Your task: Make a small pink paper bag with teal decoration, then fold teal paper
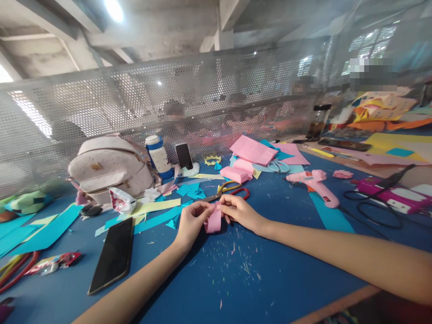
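Note:
A small pink paper strip (213, 221), bent into a loop, is pinched at its upper edge by both hands over the blue table (236, 279). My left hand (193, 221) grips it from the left, thumb and fingers closed. From the right, my right hand (241, 213) pinches the same top edge with its fingertips. Just behind the hands lie scissors (232, 191) with red and yellow handles. Blue paper scraps (191, 191) are scattered to their left. A pink glue gun (315, 183) lies to the right of my right hand.
A dark phone (113, 254) lies left of my left forearm. Behind stand a pale backpack (110, 166), a white-and-blue bottle (158, 155) and a small propped phone (184, 156). Pink paper (253, 150) and a magenta power strip (393, 195) with cables lie rightward. People sit beyond a perforated metal screen (111, 108).

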The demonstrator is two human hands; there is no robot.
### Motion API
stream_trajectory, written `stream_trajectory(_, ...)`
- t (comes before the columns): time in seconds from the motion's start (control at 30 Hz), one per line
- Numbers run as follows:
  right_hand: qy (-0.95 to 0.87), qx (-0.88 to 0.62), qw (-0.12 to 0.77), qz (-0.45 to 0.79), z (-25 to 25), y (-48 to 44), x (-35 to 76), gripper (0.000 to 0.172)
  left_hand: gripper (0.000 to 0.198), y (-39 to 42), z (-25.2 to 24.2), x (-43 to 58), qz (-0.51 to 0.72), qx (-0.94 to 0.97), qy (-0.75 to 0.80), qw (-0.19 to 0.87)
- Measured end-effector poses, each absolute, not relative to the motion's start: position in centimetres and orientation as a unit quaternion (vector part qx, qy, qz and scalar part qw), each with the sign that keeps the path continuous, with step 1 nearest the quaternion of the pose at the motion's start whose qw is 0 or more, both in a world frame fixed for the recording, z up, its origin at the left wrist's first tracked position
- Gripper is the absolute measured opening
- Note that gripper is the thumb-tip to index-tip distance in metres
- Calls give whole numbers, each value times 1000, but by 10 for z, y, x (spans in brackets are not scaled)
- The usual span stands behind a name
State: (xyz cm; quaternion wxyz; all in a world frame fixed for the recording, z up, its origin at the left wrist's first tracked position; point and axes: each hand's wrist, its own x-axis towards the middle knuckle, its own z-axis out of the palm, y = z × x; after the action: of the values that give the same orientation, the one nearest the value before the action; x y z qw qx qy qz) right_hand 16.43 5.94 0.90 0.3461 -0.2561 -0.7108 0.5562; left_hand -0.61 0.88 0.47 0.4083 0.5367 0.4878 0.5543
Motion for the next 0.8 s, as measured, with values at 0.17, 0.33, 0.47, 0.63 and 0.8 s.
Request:
stream_trajectory(0.17, -721, -255, 346, 544, 7, 60, 164, 32, 30, 10, 4, -6, 551, 536, 492, 408)
stream_trajectory(0.33, -732, -252, 339, 535, 6, 61, 164, 33, 32, 11, 3, -6, 543, 546, 494, 405)
stream_trajectory(0.47, -730, -256, 340, 535, 6, 61, 164, 34, 31, 10, 4, -5, 538, 555, 494, 397)
stream_trajectory(0.63, -726, -259, 344, 537, 6, 62, 164, 34, 32, 10, 5, -4, 538, 559, 494, 393)
stream_trajectory(0.8, -721, -264, 354, 534, 5, 61, 164, 35, 32, 10, 3, -5, 528, 565, 494, 398)
